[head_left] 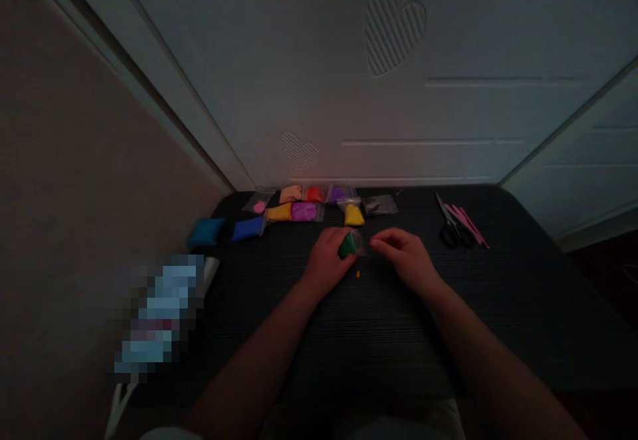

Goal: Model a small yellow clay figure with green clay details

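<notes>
We reach over the table (369,347): left hand (326,257) curled around a green bag (347,246), right hand (406,254) half-curled near it, any hold unclear.

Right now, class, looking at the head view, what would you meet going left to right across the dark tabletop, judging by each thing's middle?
Teal packet, blue packet, orange packet, magenta packet, green packet, right hand, scissors.
</notes>
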`<state>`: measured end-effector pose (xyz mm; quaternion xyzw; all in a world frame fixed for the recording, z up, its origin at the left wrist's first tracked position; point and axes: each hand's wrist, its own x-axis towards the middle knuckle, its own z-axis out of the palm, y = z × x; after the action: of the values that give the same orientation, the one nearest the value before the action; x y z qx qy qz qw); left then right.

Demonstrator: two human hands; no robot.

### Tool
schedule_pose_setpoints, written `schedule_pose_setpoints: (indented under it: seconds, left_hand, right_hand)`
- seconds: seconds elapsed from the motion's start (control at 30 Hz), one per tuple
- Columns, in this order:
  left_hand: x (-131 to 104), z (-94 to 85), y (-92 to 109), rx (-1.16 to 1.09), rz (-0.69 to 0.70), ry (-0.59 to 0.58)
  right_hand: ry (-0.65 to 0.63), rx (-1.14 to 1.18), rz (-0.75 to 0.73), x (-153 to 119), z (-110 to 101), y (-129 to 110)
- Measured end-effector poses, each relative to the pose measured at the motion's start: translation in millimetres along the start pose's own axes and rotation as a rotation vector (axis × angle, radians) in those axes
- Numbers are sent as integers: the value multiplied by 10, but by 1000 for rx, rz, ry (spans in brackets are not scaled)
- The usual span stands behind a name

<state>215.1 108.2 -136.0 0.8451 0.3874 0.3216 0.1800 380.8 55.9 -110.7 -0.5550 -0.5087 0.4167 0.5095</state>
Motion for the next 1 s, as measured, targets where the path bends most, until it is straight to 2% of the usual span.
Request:
schedule_pose_setpoints:
  seconds: [0.1, 0.23, 0.43, 0.6, 0.77, 1.0]
  left_hand:
    - [-10, 15, 30, -4, 39, -14]
    - [-18, 30, 67, -78, 27, -25]
    - [-17, 22, 85, -168, -4, -30]
    - [-11, 10, 90, -186, -34, -17]
    - [-6, -13, 107, -216, -80, 26]
    - [-18, -30, 99, -258, -146, 169]
  right_hand:
    - [50, -136, -88, -17, 67, 14]
    - [162, -265, -278, -21, 135, 45]
    - [56, -263, -319, -32, 180, 28]
    - [-72, -148, -331, -47, 141, -1]
    - [-53, -149, -369, -70, 87, -36]
    - [-17, -431, -556, -216, 137, -105]
